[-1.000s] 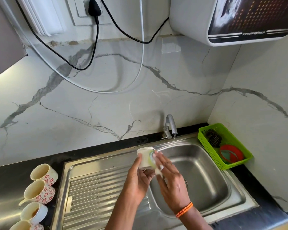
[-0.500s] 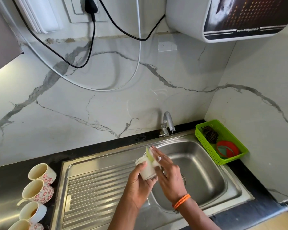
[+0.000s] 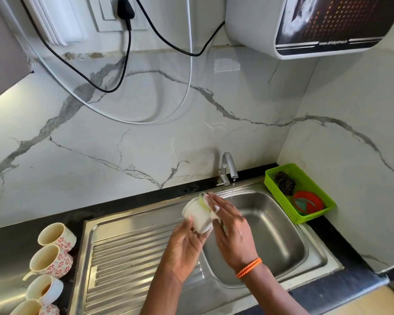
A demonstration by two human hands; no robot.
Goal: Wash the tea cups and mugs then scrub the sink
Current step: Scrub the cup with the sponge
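My left hand (image 3: 184,244) holds a white cup (image 3: 197,214) above the left edge of the steel sink basin (image 3: 271,235), its rim tilted up and to the left. My right hand (image 3: 231,230) presses a soapy yellow-green sponge (image 3: 204,201) against the cup's right side with straight fingers; most of the sponge is hidden under them. Several used cups (image 3: 51,260), white with red flower prints, stand in a row on the dark counter at the far left.
A ribbed draining board (image 3: 127,258) lies left of the basin. The tap (image 3: 228,167) stands behind it. A green basket (image 3: 305,214) at the right holds a dark scrubber (image 3: 286,184) and a red round tin (image 3: 307,201). Cables hang on the marble wall (image 3: 146,144).
The cup has tipped so its rim points up and left. My right hand has slid the sponge along the cup's side. The view shifted slightly.
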